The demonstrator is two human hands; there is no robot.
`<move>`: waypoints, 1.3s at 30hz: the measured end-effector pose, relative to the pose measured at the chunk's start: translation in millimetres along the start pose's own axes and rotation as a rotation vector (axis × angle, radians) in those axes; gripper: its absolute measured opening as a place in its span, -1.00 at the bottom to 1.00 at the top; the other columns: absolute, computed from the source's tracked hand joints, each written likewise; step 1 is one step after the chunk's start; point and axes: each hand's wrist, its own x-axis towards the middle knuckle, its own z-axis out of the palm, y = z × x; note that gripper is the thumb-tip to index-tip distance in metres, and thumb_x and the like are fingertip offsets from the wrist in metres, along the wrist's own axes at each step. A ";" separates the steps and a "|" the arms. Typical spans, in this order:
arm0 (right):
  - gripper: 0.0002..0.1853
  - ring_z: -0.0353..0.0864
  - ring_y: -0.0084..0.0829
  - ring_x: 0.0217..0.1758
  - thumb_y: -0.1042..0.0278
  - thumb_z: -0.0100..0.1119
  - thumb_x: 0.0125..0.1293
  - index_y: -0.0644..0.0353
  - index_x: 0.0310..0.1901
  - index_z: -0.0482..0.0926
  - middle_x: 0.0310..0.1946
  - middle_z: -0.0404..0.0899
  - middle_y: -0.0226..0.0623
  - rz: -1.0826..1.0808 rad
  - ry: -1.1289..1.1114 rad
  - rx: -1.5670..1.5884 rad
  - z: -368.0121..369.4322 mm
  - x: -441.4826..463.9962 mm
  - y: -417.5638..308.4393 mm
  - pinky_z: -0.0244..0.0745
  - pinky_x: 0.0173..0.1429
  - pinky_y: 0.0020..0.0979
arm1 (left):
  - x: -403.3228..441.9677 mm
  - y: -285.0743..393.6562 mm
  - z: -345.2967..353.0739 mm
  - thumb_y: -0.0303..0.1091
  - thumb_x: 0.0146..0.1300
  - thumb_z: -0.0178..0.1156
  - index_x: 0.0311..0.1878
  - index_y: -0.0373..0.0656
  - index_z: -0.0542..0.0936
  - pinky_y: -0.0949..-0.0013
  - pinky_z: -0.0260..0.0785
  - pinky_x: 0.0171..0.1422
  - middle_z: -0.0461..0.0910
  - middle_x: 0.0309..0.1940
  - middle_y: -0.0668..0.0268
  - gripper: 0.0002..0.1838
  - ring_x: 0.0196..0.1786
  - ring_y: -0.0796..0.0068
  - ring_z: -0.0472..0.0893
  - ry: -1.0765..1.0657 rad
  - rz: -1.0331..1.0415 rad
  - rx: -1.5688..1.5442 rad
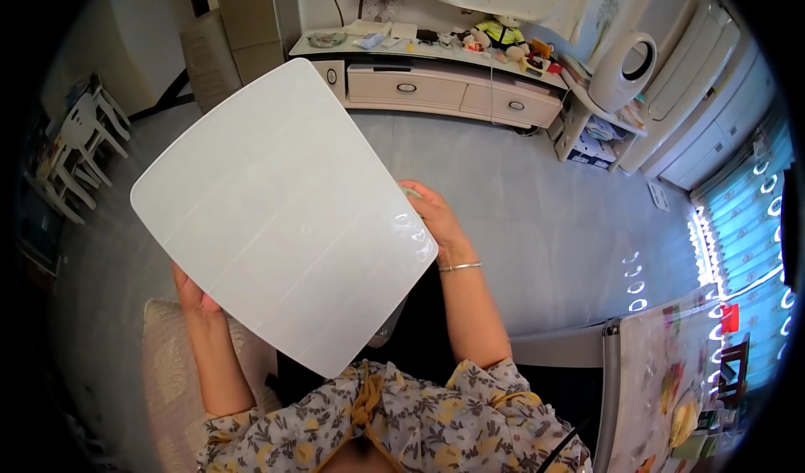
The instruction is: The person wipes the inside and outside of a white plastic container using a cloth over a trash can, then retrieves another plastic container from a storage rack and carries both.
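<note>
A large white board or lid with rounded corners (285,213) fills the middle of the view, tilted, its smooth face towards the camera. At its lower left edge is my left hand (194,295), with most of the fingers hidden beneath it. My right hand (432,215) grips the right edge, its fingers partly behind the board. Something small and green shows by the right fingers, too little of it to name. A silver bracelet (459,266) is on the right wrist.
A long cabinet (406,87) with toys and papers stands ahead. White chairs (88,129) are at the left, a white fan-like device (625,70) at the right. A covered table (654,364) is at the lower right, a cushioned seat (168,364) at the lower left.
</note>
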 end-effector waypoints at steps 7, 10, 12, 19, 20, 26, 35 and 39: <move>-0.74 0.58 -0.45 -0.17 0.33 -0.03 0.40 0.30 -0.01 0.48 -0.17 0.57 -0.30 -0.208 0.317 0.358 6.7 8.7 35.3 0.53 -0.09 -0.42 | 2.0 -8.3 36.3 0.15 0.34 0.05 0.35 -0.13 0.29 0.14 0.33 0.34 0.38 0.27 0.21 -0.32 0.28 0.25 0.40 0.083 0.101 0.052; -0.67 0.58 -0.43 -0.09 0.27 -0.08 0.43 0.26 0.11 0.42 -0.06 0.55 -0.27 -0.286 0.343 0.440 30.2 19.0 62.1 0.54 -0.01 -0.40 | 2.5 -34.8 65.1 0.16 0.32 0.06 0.37 -0.12 0.25 0.13 0.29 0.38 0.32 0.32 0.21 -0.29 0.32 0.23 0.34 0.193 0.164 0.089; -0.68 0.58 -0.42 -0.09 0.24 -0.08 0.44 0.27 0.09 0.43 -0.09 0.55 -0.28 -0.120 0.490 0.322 59.6 6.7 65.4 0.54 -0.01 -0.39 | -0.1 -54.0 94.9 0.17 0.33 0.05 0.38 -0.11 0.25 0.15 0.25 0.40 0.31 0.33 0.24 -0.29 0.34 0.25 0.32 0.228 0.318 0.158; -0.69 0.53 -0.46 -0.25 0.19 -0.04 0.45 0.29 -0.02 0.44 -0.26 0.52 -0.30 -0.008 0.440 0.114 49.6 -4.6 103.6 0.51 -0.20 -0.42 | 13.7 -55.4 112.0 0.14 0.36 0.04 0.39 -0.17 0.21 0.18 0.21 0.41 0.29 0.33 0.26 -0.28 0.34 0.28 0.31 0.312 0.503 0.410; -0.68 0.50 -0.48 -0.35 0.15 -0.05 0.45 0.27 -0.06 0.46 -0.33 0.51 -0.33 0.068 0.453 0.057 39.1 0.5 106.1 0.50 -0.31 -0.43 | 17.5 -52.9 109.9 0.14 0.36 0.04 0.39 -0.17 0.21 0.18 0.21 0.41 0.29 0.33 0.26 -0.28 0.34 0.28 0.31 0.329 0.498 0.411; -0.58 0.39 -0.46 -0.55 -0.10 -0.08 0.44 0.14 -0.24 0.50 -0.51 0.45 -0.37 0.319 0.672 0.335 -42.0 40.4 196.8 0.32 -0.52 -0.43 | 26.4 -37.5 82.3 0.13 0.35 0.07 0.37 -0.16 0.25 0.20 0.21 0.40 0.32 0.31 0.27 -0.30 0.32 0.31 0.33 0.431 0.633 0.488; -0.64 0.34 -0.40 -0.70 0.05 0.00 0.39 0.14 -0.45 0.47 -0.67 0.40 -0.36 0.643 0.959 0.241 -117.8 77.0 315.4 0.20 -0.61 -0.32 | 119.7 -91.8 49.7 0.10 0.36 0.07 0.35 -0.06 0.30 0.17 0.20 0.40 0.35 0.28 0.35 -0.38 0.30 0.33 0.35 0.594 0.525 0.648; -0.66 0.58 -0.29 -0.35 0.11 0.04 0.38 0.25 -0.08 0.58 -0.30 0.59 -0.22 0.823 0.627 0.063 -159.3 73.4 386.3 0.46 -0.35 -0.25 | 227.8 -134.1 50.7 0.08 0.37 0.06 0.32 -0.08 0.32 0.17 0.21 0.40 0.38 0.24 0.31 -0.41 0.28 0.31 0.36 0.611 0.337 0.700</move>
